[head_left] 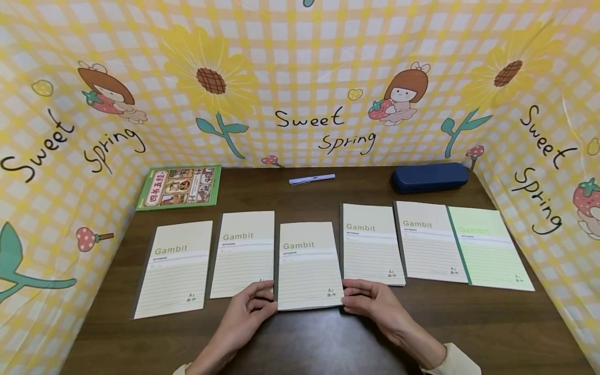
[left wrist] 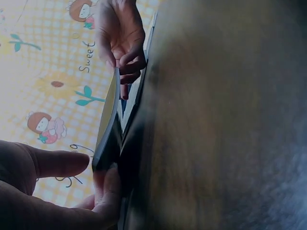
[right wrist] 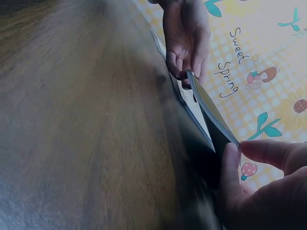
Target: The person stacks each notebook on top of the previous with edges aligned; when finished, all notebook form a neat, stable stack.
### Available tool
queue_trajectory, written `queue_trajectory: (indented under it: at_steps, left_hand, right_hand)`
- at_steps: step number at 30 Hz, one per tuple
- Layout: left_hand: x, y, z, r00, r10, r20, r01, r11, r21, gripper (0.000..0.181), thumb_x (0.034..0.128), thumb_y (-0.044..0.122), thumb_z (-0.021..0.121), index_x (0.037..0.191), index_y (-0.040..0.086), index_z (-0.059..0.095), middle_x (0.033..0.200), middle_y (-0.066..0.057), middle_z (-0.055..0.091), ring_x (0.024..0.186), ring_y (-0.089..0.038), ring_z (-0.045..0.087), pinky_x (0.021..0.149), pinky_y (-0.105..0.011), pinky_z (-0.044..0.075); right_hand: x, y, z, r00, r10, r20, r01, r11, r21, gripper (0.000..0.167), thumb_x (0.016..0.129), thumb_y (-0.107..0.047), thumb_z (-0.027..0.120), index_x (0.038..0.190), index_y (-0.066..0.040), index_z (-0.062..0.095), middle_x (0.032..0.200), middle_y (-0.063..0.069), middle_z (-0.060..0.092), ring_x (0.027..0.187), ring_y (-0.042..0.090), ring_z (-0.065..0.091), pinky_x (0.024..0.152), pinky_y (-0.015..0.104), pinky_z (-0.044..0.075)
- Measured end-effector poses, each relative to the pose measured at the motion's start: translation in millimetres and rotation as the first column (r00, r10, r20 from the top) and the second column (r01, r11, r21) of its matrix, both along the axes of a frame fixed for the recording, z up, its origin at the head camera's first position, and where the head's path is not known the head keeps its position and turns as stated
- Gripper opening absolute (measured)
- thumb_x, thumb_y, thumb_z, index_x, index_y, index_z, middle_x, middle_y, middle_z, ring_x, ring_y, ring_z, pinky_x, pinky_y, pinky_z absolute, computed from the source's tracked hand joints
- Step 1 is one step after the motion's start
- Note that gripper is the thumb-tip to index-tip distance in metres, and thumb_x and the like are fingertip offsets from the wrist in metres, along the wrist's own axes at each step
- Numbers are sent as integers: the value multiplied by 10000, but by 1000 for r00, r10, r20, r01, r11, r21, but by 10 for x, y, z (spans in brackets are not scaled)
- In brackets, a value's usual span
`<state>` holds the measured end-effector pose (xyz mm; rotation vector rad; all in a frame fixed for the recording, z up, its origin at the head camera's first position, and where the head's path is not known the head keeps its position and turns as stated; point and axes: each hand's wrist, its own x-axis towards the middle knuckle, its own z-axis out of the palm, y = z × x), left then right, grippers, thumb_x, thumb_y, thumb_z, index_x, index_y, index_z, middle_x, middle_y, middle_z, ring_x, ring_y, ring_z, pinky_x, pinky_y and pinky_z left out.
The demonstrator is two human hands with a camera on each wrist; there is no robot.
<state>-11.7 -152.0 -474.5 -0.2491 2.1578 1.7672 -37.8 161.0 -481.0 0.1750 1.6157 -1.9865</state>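
Observation:
A cream Gambit notebook (head_left: 307, 276) with a dark spine lies flat between both hands, its lower end facing the person. My left hand (head_left: 247, 312) pinches its left edge near the lower corner, thumb toward the person. On the opposite edge, my right hand (head_left: 377, 307) pinches it the same way. In the left wrist view the notebook (left wrist: 109, 117) is lifted off the table and bends slightly between the two hands. The right wrist view shows the notebook's edge (right wrist: 213, 112) between thumb and fingers.
More cream notebooks stand in a row: two at left (head_left: 173, 271) (head_left: 241, 260), two at right (head_left: 372, 250) (head_left: 431, 245), beside a green-tinted one (head_left: 492, 250). Behind lie a green picture book (head_left: 180, 186), a lavender pen (head_left: 311, 179) and a blue case (head_left: 430, 177). Patterned cloth (head_left: 300, 78) walls three sides.

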Motion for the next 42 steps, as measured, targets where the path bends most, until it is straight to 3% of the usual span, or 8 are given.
queue_trajectory:
  at_steps: [5,20,30,42]
  left_hand:
    - [-3,2,-25,1000,29,-6,-29,999,21,514,914,30,766,1398,5,593,1148,-173,676,915,-156,684,768,-223,566]
    - [-25,-9,0,1000,26,8,-27,996,85,540,901,7,767,1400,-11,561,1199,-201,655,901,-153,676,762,-231,575]
    - [-76,47,32,1000,29,-3,-29,997,78,526,873,3,792,1357,16,588,1177,-179,651,885,-164,669,766,-240,578]
    - [-183,234,22,997,-36,-63,40,998,56,516,882,12,791,1354,2,583,1187,-199,651,887,-181,671,751,-234,575]
  right_hand:
    - [0,-5,-15,1000,26,-5,-26,1000,-4,644,927,-10,725,1472,174,436,1050,1,673,930,71,699,913,264,613]
    - [-4,13,-28,995,74,-66,-73,997,30,613,915,-21,740,1439,132,461,1058,0,674,906,67,677,863,229,599]
    - [-5,29,-36,991,61,-117,-51,995,86,607,907,-28,748,1435,105,480,1107,35,684,916,98,700,871,278,614]
    - [1,185,-6,986,29,-164,2,983,183,574,916,-58,751,1417,84,509,1133,81,678,901,117,704,822,316,621]
